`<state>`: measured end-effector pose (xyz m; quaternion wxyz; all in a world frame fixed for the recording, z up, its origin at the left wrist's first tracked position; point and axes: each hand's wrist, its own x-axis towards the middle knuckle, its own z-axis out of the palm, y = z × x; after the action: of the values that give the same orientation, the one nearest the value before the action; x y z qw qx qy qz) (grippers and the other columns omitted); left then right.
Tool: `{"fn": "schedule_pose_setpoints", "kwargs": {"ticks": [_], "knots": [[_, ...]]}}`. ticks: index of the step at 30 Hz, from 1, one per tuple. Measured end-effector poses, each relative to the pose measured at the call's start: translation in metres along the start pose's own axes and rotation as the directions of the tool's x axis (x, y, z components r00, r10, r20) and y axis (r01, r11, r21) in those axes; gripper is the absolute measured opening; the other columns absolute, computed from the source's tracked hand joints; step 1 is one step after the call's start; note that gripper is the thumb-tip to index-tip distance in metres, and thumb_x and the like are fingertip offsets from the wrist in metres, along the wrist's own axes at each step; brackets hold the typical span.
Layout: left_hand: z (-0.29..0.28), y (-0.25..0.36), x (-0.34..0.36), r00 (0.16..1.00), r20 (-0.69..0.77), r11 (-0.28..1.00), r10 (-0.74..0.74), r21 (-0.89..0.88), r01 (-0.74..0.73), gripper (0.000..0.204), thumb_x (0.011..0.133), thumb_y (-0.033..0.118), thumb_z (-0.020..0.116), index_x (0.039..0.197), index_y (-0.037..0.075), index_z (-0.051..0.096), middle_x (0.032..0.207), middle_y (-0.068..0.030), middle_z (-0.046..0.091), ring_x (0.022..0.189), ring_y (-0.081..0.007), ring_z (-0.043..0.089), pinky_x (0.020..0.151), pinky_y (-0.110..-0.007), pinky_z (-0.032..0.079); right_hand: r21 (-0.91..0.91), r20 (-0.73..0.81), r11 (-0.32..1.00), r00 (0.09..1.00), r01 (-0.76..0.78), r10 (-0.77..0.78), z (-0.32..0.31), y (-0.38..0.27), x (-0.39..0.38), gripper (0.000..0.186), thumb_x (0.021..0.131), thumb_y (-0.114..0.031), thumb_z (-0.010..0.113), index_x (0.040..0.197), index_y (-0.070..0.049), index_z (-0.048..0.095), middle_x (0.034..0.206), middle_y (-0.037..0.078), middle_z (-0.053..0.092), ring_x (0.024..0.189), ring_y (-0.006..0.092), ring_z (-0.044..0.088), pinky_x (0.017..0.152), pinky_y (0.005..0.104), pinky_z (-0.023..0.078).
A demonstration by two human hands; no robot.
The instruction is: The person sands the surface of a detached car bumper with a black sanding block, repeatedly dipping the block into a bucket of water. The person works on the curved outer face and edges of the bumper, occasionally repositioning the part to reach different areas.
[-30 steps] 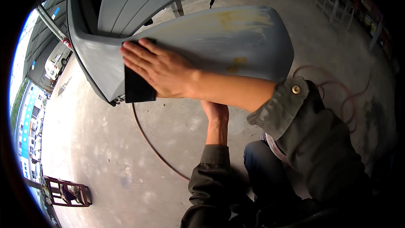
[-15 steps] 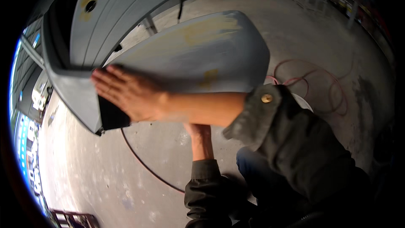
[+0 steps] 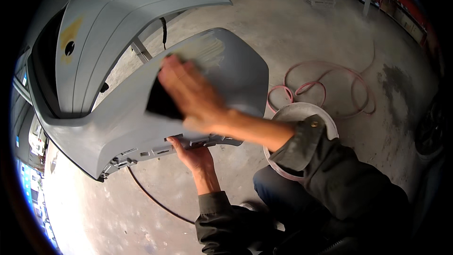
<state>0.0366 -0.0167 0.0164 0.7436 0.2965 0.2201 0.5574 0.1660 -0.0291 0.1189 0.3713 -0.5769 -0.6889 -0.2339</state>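
Observation:
A grey primed car bumper (image 3: 245,73) with yellowish filler patches stretches across the left and middle of the view. My right hand (image 3: 191,92), blurred by motion, presses a black sheet of sandpaper (image 3: 160,101) against the bumper's face, below the streaked filler patch (image 3: 207,52). The hand hides part of the sheet. Lower down, my left hand (image 3: 196,158) grips the bumper's slotted bottom edge. Its thumb shows on the near side, while the other fingers are mostly out of sight beneath.
A pale round bucket (image 3: 330,127) stands beside my knee, partly behind my right sleeve. Coiled pink hose (image 3: 325,68) lies on the concrete floor farther off. A thin dark hose (image 3: 155,198) runs below the bumper. Metal stand legs (image 3: 140,49) show behind it.
My right hand and the sandpaper have moved right along the bumper, off its left corner. The view has shifted, showing more of my left hand, the bottom edge and the bucket.

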Motion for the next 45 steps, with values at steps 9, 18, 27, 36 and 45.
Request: {"fn": "schedule_pose_setpoints", "kwargs": {"ticks": [9,18,27,36,45], "knots": [[-0.001,0.013,-0.003,0.999,-0.015,0.998,0.030,-0.052,-0.031,0.068,0.093,0.058,0.059,0.142,0.012,0.045,0.142,-0.0062,0.049,0.130,-0.0251,0.046,0.109,-0.044,0.037,0.010,-0.057,0.999,0.998,0.030,-0.030,-0.011,0.065,-0.044,0.083,0.085,-0.038,0.061,0.150,0.004,0.030,0.160,0.022,0.022,0.151,0.0335,0.016,0.123,0.0476,0.016],[-0.002,0.009,0.001,0.999,0.035,0.999,-0.002,-0.041,0.003,0.074,0.094,0.060,0.054,0.148,0.012,0.038,0.149,-0.0083,0.042,0.137,-0.0261,0.040,0.113,-0.044,0.034,0.103,-0.066,0.991,0.995,0.081,-0.075,-0.006,0.019,-0.032,0.081,0.085,-0.041,0.061,0.148,0.002,0.035,0.159,0.021,0.027,0.149,0.0340,0.021,0.122,0.0487,0.017],[-0.001,0.008,-0.002,1.000,0.012,0.999,0.002,-0.052,-0.002,0.072,0.093,0.059,0.058,0.145,0.012,0.042,0.147,-0.0075,0.044,0.135,-0.0261,0.041,0.110,-0.043,0.035,0.112,-0.084,0.986,0.990,0.124,-0.115,-0.006,0.014,-0.023,0.075,0.084,-0.034,0.058,0.143,0.008,0.040,0.156,0.024,0.032,0.148,0.0344,0.024,0.122,0.0480,0.019],[-0.004,0.007,0.001,0.997,0.083,0.998,-0.007,-0.055,0.011,0.075,0.092,0.063,0.055,0.145,0.012,0.042,0.145,-0.0065,0.046,0.133,-0.0254,0.043,0.110,-0.043,0.035,0.053,-0.051,0.983,0.984,0.174,-0.171,0.022,-0.033,0.015,0.085,0.078,-0.031,0.063,0.147,0.008,0.034,0.160,0.022,0.023,0.151,0.0334,0.017,0.123,0.0450,0.018],[-0.022,0.003,0.008,0.997,0.068,0.997,0.020,-0.071,-0.015,0.073,0.092,0.060,0.058,0.145,0.011,0.043,0.143,-0.0072,0.048,0.131,-0.0259,0.044,0.110,-0.042,0.035,-0.084,-0.006,0.996,0.999,0.034,-0.034,0.011,-0.040,0.019,0.084,0.084,-0.038,0.061,0.146,0.011,0.034,0.156,0.028,0.027,0.149,0.0372,0.019,0.123,0.0460,0.016]]}}
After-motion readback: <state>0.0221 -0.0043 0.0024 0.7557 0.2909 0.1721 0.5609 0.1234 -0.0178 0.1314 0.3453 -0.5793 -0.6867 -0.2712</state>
